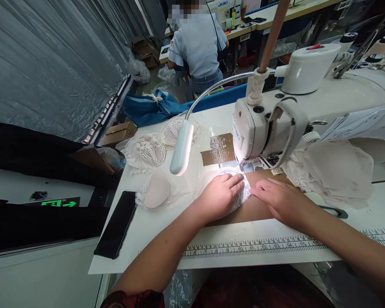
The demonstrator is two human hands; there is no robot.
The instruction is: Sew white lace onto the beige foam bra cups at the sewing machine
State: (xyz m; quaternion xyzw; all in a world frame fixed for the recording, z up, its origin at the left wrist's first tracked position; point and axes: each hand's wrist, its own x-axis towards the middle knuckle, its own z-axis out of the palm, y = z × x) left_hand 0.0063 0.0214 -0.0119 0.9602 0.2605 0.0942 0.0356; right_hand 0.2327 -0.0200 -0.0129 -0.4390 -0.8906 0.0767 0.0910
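White lace fabric [241, 197] lies under the needle area of a white sewing machine [245, 128]. My left hand [220, 196] rests flat on the lace, its fingers stretched toward the needle. Just right of it, my right hand [274, 197] touches the lace edge with its forefinger and thumb close together; its other fingers are curled under and partly hidden. Beneath both hands is a brown sheet [256, 211] on the white table.
Lace cups [146, 152] and a beige pad [157, 189] lie left, near a black phone [117, 224]. A lamp [182, 147] hangs over the table. Fabric pieces [343, 171] are stacked right. Another person [197, 47] sits beyond.
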